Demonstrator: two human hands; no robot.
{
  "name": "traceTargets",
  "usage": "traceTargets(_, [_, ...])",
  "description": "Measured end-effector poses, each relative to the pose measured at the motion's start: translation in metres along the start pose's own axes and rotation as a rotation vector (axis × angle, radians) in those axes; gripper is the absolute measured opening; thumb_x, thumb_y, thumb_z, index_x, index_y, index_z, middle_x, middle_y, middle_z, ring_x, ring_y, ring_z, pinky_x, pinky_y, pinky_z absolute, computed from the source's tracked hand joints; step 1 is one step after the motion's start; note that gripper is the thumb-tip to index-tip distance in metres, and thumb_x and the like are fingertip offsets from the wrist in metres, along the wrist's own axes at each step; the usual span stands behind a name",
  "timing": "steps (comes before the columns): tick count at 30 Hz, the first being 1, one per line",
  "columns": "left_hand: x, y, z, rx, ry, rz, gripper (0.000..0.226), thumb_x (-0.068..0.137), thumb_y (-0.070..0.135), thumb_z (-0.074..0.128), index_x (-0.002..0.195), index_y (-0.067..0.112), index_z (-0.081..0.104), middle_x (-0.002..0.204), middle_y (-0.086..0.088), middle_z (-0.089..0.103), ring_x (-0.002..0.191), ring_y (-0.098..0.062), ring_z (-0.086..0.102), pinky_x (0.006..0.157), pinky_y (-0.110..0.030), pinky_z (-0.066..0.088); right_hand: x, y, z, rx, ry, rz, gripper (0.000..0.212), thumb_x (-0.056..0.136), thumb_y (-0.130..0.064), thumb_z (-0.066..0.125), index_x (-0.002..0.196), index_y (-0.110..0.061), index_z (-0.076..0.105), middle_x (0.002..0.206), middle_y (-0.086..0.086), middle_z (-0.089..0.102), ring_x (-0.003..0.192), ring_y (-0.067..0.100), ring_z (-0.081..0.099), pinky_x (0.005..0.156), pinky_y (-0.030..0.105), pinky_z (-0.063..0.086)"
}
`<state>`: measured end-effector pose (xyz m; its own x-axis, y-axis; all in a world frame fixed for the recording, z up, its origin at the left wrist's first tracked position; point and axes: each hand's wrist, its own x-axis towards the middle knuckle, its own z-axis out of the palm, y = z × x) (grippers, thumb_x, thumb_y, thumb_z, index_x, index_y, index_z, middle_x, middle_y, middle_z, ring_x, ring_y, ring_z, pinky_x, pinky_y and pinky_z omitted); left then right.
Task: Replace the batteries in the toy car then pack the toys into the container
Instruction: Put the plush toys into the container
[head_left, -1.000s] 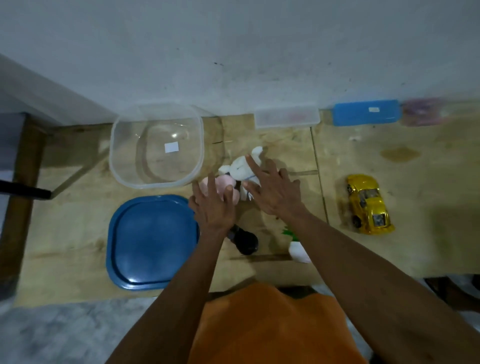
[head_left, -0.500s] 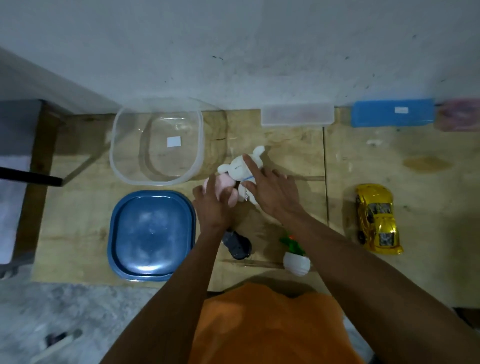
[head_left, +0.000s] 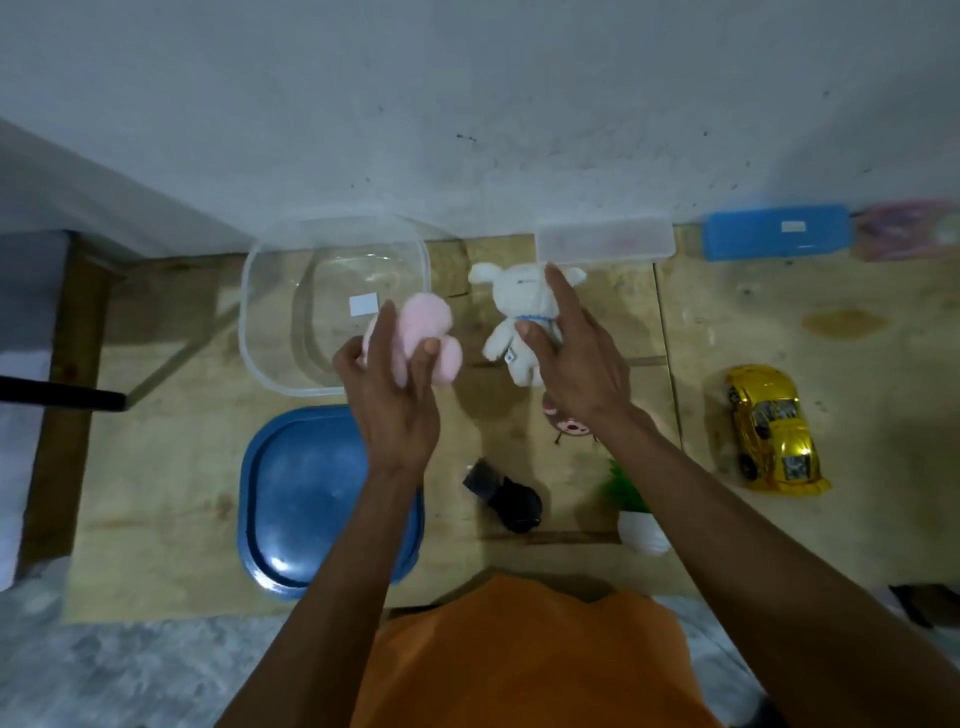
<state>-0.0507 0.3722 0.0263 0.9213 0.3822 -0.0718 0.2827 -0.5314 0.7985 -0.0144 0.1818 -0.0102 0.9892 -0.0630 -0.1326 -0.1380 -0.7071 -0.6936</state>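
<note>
Overhead, the wooden table (head_left: 779, 540) runs out of frame on the right, and an orange garment (head_left: 524, 660) covers its near edge. Its boards are pale, stained and scuffed, with open room at the right between the toy car and the back wall.

Next in size, the blue lid (head_left: 301, 499) lies flat at the near left, rounded-square and glossy, its right side hidden under the left forearm. Just behind it stands the clear plastic container (head_left: 275, 322), rounded-square too, with a white label showing at its bottom.

On the right, the yellow toy car (head_left: 771, 428) sits well apart from both hands, shiny, its underside out of sight.

Higher up, the left hand (head_left: 395, 400) grips a fuzzy pink plush toy (head_left: 423, 325) at the container's right rim, fingers curled around it. The right hand (head_left: 582, 364) pinches a white plush rabbit (head_left: 514, 317) between thumb and fingers, forefinger held straight; the rabbit's right side is hidden behind it.

Below that wrist a small brownish toy (head_left: 569, 423) peeks out, too covered to make out. A black object (head_left: 506, 499) lies near the middle, its shape unclear. A small green plant in a white pot (head_left: 641, 532) is half behind the right forearm.

Along the wall lie a frosted box (head_left: 605, 240), a blue box (head_left: 776, 236) and something pink, blurred.
</note>
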Motion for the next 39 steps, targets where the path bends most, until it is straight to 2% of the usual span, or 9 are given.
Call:
traceTargets(4, [0.057, -0.020, -0.044, -0.022, 0.112, 0.020, 0.056, 0.099, 0.035, 0.061, 0.148, 0.012, 0.047, 0.130, -0.023, 0.042, 0.113, -0.020, 0.046, 0.084, 0.005, 0.027, 0.018, -0.081, 0.023, 0.100, 0.053, -0.036, 0.065, 0.098, -0.055, 0.046, 0.155, -0.041, 0.017, 0.140, 0.005, 0.056, 0.118, 0.025, 0.059, 0.087, 0.039, 0.053])
traceTargets(11, [0.134, -0.056, -0.079, -0.009, 0.154, -0.107, 0.050, 0.100, 0.037, 0.056, 0.144, 0.014, 0.049, 0.135, -0.027, 0.048, 0.117, -0.032, 0.051, 0.087, -0.016, 0.033, 0.050, -0.183, 0.110, -0.002, 0.034, -0.027, 0.062, 0.100, -0.054, 0.041, 0.154, -0.043, 0.013, 0.133, 0.007, 0.057, 0.115, 0.029, 0.057, 0.087, 0.045, 0.051])
traceTargets(15, [0.144, -0.073, -0.074, 0.031, 0.083, -0.170, 0.052, 0.098, 0.040, 0.052, 0.145, 0.019, 0.048, 0.138, -0.024, 0.048, 0.119, -0.040, 0.053, 0.092, -0.034, 0.046, 0.064, -0.183, 0.141, -0.114, -0.019, 0.105, 0.061, 0.102, -0.050, 0.038, 0.155, -0.040, 0.009, 0.138, 0.013, 0.053, 0.119, 0.035, 0.055, 0.093, 0.051, 0.047])
traceTargets(20, [0.146, -0.075, -0.057, 0.097, -0.048, -0.159, 0.055, 0.098, 0.029, 0.054, 0.150, 0.016, 0.040, 0.149, -0.021, 0.035, 0.130, -0.040, 0.044, 0.106, -0.042, 0.041, 0.069, -0.169, 0.163, -0.247, -0.084, 0.173, 0.061, 0.103, -0.046, 0.035, 0.156, -0.035, 0.006, 0.145, 0.016, 0.044, 0.127, 0.037, 0.045, 0.100, 0.053, 0.040])
traceTargets(24, [0.157, -0.080, -0.045, 0.100, -0.274, -0.104, 0.083, 0.090, 0.056, 0.024, 0.160, 0.013, 0.016, 0.157, -0.026, 0.026, 0.136, -0.045, 0.038, 0.107, -0.049, 0.038, 0.074, -0.168, 0.175, -0.425, -0.017, 0.103, 0.061, 0.103, -0.038, 0.040, 0.156, -0.023, 0.016, 0.148, 0.022, 0.031, 0.131, 0.038, 0.034, 0.104, 0.048, 0.032])
traceTargets(27, [0.173, -0.094, -0.042, 0.142, -0.311, -0.147, 0.068, 0.104, 0.036, 0.037, 0.161, 0.011, 0.008, 0.158, -0.028, 0.023, 0.139, -0.049, 0.035, 0.110, -0.050, 0.034, 0.077, -0.160, 0.178, -0.478, -0.011, 0.081, 0.062, 0.100, -0.034, 0.047, 0.154, -0.018, 0.020, 0.153, 0.019, 0.021, 0.136, 0.038, 0.026, 0.106, 0.047, 0.029])
traceTargets(30, [0.180, -0.098, -0.044, 0.179, -0.345, -0.175, 0.072, 0.103, 0.026, 0.044, 0.160, 0.008, 0.004, 0.154, -0.033, 0.026, 0.136, -0.050, 0.037, 0.111, -0.051, 0.034, 0.079, -0.155, 0.180, -0.490, -0.027, 0.033, 0.061, 0.100, -0.032, 0.048, 0.153, -0.015, 0.022, 0.153, 0.019, 0.023, 0.136, 0.038, 0.026, 0.107, 0.046, 0.031])
traceTargets(34, [0.177, -0.089, -0.043, 0.235, -0.282, -0.158, 0.069, 0.103, 0.022, 0.047, 0.161, 0.014, 0.009, 0.153, -0.029, 0.028, 0.135, -0.047, 0.039, 0.105, -0.052, 0.040, 0.084, -0.164, 0.168, -0.354, -0.003, -0.004, 0.051, 0.103, -0.025, 0.044, 0.151, -0.014, 0.030, 0.157, 0.019, 0.022, 0.141, 0.036, 0.023, 0.112, 0.044, 0.028])
traceTargets(39, [0.172, -0.086, -0.043, 0.442, -0.191, 0.025, 0.061, 0.086, 0.011, 0.065, 0.142, 0.009, 0.040, 0.151, -0.022, 0.027, 0.133, -0.041, 0.032, 0.104, -0.045, 0.037, 0.071, -0.163, 0.126, -0.098, 0.195, -0.121, 0.036, 0.103, -0.018, 0.045, 0.135, -0.008, 0.054, 0.139, 0.018, 0.044, 0.122, 0.036, 0.048, 0.101, 0.048, 0.045])
